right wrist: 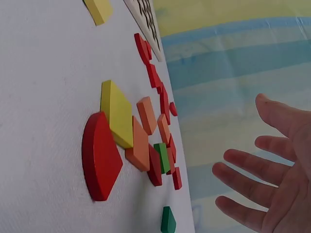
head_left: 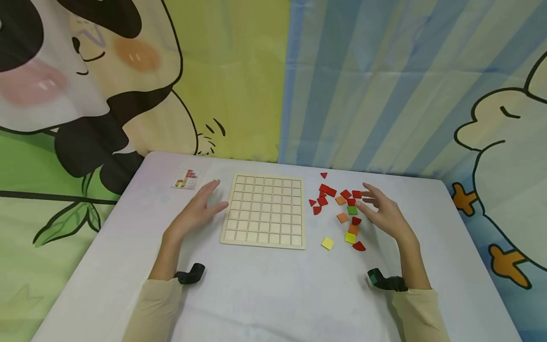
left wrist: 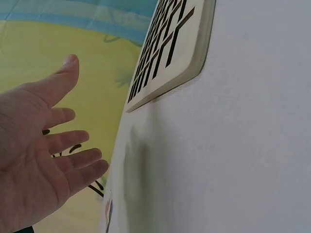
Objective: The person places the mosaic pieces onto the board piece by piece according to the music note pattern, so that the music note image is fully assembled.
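Observation:
My left hand (head_left: pixel 194 213) hovers by the left edge of a pale wooden grid board (head_left: pixel 262 245), its fingers extended and holding nothing. In the left wrist view, the thumb of that hand (left wrist: pixel 43 145) is spread from the fingers, near the board's corner (left wrist: pixel 187 73). On the other side, my right hand (head_left: pixel 384 214) floats over the right edge of a scatter of small coloured blocks, with relaxed fingers. Among them are a red rectangle (head_left: pixel 327 190), a green block (head_left: pixel 352 210), a yellow square (head_left: pixel 327 243) and a red rounded wedge (head_left: pixel 359 246). A dark green block (right wrist: pixel 168 220) shows in the right wrist view.
A small pattern card (head_left: pixel 185 179) with a coloured grid picture lies left of the board's far corner. Black wrist cameras stick out inward from both wrists. The white-covered table (head_left: pixel 273 294) backs onto a cartoon-printed curtain (head_left: pixel 239 71).

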A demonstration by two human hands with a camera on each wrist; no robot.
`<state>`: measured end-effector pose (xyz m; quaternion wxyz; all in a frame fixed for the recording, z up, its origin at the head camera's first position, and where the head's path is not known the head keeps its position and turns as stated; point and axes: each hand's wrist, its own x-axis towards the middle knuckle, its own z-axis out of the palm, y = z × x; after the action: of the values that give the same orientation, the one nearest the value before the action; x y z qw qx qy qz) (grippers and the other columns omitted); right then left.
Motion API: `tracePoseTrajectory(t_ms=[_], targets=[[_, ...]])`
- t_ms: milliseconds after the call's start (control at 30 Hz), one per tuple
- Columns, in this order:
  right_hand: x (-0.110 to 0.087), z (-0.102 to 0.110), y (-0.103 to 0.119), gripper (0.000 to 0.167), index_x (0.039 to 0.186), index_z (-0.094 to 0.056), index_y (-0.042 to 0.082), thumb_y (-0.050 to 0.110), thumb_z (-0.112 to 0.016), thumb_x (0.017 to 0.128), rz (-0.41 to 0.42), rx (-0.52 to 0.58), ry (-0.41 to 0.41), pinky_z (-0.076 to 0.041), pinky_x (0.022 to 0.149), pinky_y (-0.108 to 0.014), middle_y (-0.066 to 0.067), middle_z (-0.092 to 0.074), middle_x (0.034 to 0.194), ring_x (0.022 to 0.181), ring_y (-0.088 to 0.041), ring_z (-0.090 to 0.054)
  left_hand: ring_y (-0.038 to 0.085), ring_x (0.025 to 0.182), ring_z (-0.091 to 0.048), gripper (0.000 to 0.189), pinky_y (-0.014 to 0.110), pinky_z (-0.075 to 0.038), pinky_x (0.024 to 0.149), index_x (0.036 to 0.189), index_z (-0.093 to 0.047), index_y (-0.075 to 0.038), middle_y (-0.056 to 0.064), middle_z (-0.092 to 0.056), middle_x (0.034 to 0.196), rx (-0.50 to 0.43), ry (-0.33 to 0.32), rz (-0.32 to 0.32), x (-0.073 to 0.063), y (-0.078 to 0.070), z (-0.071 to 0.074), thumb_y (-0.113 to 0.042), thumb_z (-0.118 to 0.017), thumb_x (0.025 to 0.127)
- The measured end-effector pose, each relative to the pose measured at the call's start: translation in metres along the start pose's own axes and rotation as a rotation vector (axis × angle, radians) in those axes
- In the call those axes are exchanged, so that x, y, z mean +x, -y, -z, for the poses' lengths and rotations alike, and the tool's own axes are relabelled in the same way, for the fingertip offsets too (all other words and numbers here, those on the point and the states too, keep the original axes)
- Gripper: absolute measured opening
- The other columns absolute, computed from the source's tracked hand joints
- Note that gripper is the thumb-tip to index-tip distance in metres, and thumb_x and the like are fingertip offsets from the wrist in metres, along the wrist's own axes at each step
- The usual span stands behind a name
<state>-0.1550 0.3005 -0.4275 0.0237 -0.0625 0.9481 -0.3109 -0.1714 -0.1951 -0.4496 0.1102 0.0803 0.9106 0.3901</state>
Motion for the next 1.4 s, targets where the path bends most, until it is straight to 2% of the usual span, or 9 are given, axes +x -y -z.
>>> tracePoseTrajectory(t_ms=[233,467,667,900,1067,1200,1300,1400], targets=[[0.002,0.000,-0.011,0.065,0.149,-0.034,0.007,0.038,-0.058,0.096,-0.019,0.056,0.034,-0.052,0.092,-0.056,-0.026,-0.053,0.138,0.122,-0.045,-0.056,0.038,0.150,-0.017,0.073,0.060,-0.019,0.119,0.154,-0.026,-0.013,0.014,-0.019,0.162,0.014,0.053,-0.047,0.000,-0.001,-0.007,-0.036,-0.062,0.094],[0.000,0.003,-0.017,0.062,0.148,-0.036,0.005,0.034,-0.058,0.097,-0.057,0.077,0.044,-0.053,0.090,-0.056,-0.027,-0.052,0.138,0.122,-0.047,-0.055,0.041,0.134,-0.045,0.070,0.052,-0.041,0.109,0.153,-0.027,-0.011,0.014,-0.026,0.159,-0.034,0.088,-0.038,0.002,-0.004,-0.012,-0.029,-0.061,0.095],[-0.001,0.006,-0.022,0.062,0.147,-0.038,0.005,0.035,-0.057,0.097,-0.073,0.081,0.048,-0.052,0.092,-0.056,-0.027,-0.053,0.138,0.122,-0.048,-0.055,0.040,0.129,-0.051,0.068,0.050,-0.045,0.106,0.152,-0.029,-0.009,0.013,-0.026,0.159,-0.031,0.099,-0.032,0.004,-0.001,-0.016,-0.025,-0.062,0.095],[-0.002,0.011,-0.031,0.065,0.147,-0.037,0.006,0.037,-0.059,0.096,-0.107,0.047,0.053,-0.051,0.094,-0.058,-0.026,-0.053,0.138,0.122,-0.047,-0.055,0.032,0.120,-0.057,0.065,0.047,-0.048,0.100,0.151,-0.033,-0.008,0.010,-0.031,0.157,0.017,0.100,-0.051,0.007,-0.001,-0.019,-0.021,-0.063,0.095],[-0.002,0.013,-0.038,0.063,0.147,-0.038,0.004,0.036,-0.059,0.096,-0.107,0.044,0.035,-0.050,0.094,-0.058,-0.027,-0.053,0.137,0.121,-0.047,-0.055,0.028,0.116,-0.054,0.062,0.045,-0.046,0.098,0.150,-0.035,-0.006,0.011,-0.032,0.157,0.058,0.104,-0.076,0.011,0.000,-0.021,-0.018,-0.061,0.095],[-0.002,0.014,-0.042,0.062,0.146,-0.039,0.003,0.035,-0.058,0.097,-0.105,0.044,0.029,-0.050,0.094,-0.058,-0.028,-0.053,0.137,0.120,-0.048,-0.055,0.033,0.130,-0.044,0.061,0.049,-0.043,0.102,0.149,-0.035,-0.002,0.014,-0.031,0.157,0.097,0.102,-0.108,0.012,0.002,-0.022,-0.014,-0.060,0.095],[-0.002,0.014,-0.044,0.063,0.146,-0.038,0.003,0.037,-0.058,0.097,-0.119,0.041,0.034,-0.050,0.094,-0.058,-0.028,-0.053,0.137,0.120,-0.048,-0.055,0.036,0.140,-0.032,0.061,0.053,-0.038,0.109,0.149,-0.034,-0.001,0.016,-0.028,0.158,0.124,0.100,-0.119,0.013,0.003,-0.024,-0.012,-0.060,0.095],[-0.002,0.014,-0.046,0.064,0.147,-0.038,0.003,0.038,-0.057,0.097,-0.141,0.035,0.040,-0.050,0.094,-0.058,-0.028,-0.052,0.138,0.121,-0.048,-0.054,0.037,0.143,-0.026,0.062,0.054,-0.032,0.113,0.150,-0.032,-0.002,0.014,-0.025,0.160,0.122,0.101,-0.108,0.014,0.004,-0.026,-0.011,-0.059,0.095]])
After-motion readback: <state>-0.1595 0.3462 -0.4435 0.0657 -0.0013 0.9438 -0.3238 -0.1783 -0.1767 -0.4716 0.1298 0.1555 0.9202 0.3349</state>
